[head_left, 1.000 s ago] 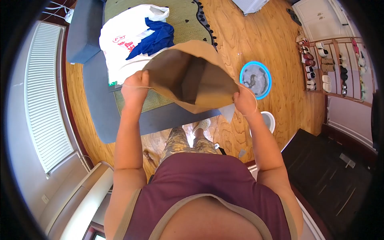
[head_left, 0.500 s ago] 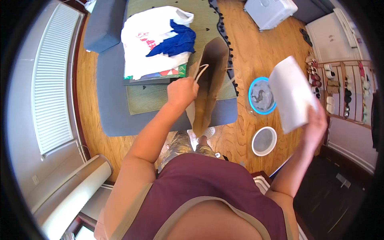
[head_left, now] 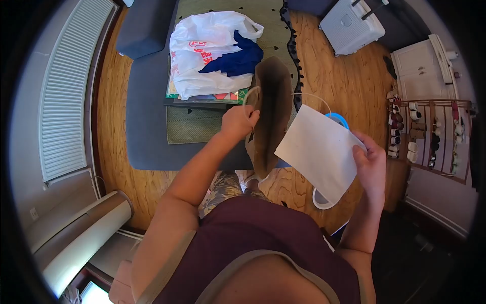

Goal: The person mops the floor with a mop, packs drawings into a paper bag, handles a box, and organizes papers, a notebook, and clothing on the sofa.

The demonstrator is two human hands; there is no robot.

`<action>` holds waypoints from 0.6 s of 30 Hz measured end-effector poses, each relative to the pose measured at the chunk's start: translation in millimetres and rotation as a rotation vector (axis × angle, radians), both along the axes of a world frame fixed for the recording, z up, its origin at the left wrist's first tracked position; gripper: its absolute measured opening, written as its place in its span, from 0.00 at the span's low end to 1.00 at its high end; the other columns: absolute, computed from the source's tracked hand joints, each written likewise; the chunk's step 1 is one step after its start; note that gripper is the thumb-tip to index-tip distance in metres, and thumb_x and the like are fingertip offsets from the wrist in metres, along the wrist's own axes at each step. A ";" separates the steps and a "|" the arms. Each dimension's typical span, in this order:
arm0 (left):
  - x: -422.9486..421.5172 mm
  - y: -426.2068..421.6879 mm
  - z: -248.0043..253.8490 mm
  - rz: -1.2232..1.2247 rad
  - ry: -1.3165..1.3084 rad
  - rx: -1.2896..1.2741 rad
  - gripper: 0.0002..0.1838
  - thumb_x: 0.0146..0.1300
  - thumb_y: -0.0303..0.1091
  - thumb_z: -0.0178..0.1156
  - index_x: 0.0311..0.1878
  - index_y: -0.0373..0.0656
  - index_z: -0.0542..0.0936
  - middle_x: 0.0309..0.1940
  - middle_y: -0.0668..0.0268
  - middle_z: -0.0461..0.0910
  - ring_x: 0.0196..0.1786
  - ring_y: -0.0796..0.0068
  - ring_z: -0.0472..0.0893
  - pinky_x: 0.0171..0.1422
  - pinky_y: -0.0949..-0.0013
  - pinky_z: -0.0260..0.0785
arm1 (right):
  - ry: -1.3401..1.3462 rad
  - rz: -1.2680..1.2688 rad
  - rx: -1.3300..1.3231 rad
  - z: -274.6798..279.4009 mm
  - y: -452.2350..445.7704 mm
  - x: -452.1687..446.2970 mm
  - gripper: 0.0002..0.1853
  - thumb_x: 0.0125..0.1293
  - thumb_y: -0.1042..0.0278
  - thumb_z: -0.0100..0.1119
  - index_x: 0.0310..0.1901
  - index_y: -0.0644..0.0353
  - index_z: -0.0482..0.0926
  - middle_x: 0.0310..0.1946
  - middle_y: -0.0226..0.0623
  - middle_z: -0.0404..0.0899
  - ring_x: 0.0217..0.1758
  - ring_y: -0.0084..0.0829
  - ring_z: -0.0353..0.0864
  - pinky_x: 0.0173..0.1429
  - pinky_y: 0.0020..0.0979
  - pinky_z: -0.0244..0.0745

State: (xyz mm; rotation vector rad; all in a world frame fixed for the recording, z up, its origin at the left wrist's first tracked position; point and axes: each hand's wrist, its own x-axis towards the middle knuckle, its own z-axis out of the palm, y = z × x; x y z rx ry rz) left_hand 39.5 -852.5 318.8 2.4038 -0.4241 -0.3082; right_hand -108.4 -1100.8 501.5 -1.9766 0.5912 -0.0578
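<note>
My left hand grips the near rim of a brown paper bag by its left side, close to one cord handle. The bag hangs upright with its mouth open toward me, and its inside is dark. A flat white rectangular sheet or envelope is pinched along its right edge by my right hand, thumb on top. The sheet's left corner lies close to the bag's right side; whether they touch I cannot tell. Beyond the bag, a white plastic bag with red print and a dark blue cloth lie on the sofa.
The grey sofa carries a green cover. A blue-rimmed basin and a white basin stand on the wooden floor, partly behind the sheet. A suitcase and a shoe rack are further right.
My right hand has brought the white sheet left and closer to the paper bag, turning it flatter. The sheet now covers much of both basins. My left hand keeps hold of the bag.
</note>
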 end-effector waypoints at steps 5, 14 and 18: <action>-9.1 -12.3 5.8 -0.083 0.077 -0.012 0.19 0.60 0.48 0.55 0.24 0.41 0.79 0.20 0.53 0.77 0.28 0.48 0.78 0.33 0.50 0.69 | -0.010 0.221 -0.245 32.8 44.0 16.1 0.15 0.58 0.80 0.50 0.47 0.70 0.77 0.22 0.44 0.78 0.25 0.23 0.77 0.32 0.26 0.72; -16.3 -20.1 6.0 -0.260 0.166 -0.098 0.18 0.61 0.48 0.55 0.27 0.42 0.80 0.22 0.55 0.79 0.28 0.49 0.78 0.34 0.53 0.70 | 0.053 0.365 -0.508 -116.2 76.8 62.1 0.25 0.60 0.69 0.55 0.59 0.66 0.68 0.22 0.54 0.77 0.28 0.52 0.79 0.35 0.43 0.73; 33.3 2.3 -8.4 -0.173 0.496 -0.294 0.19 0.61 0.50 0.56 0.35 0.43 0.82 0.30 0.53 0.80 0.38 0.52 0.80 0.44 0.57 0.72 | 0.347 0.444 -0.147 -65.6 87.3 68.1 0.24 0.63 0.69 0.55 0.60 0.66 0.68 0.32 0.53 0.79 0.27 0.42 0.78 0.35 0.34 0.73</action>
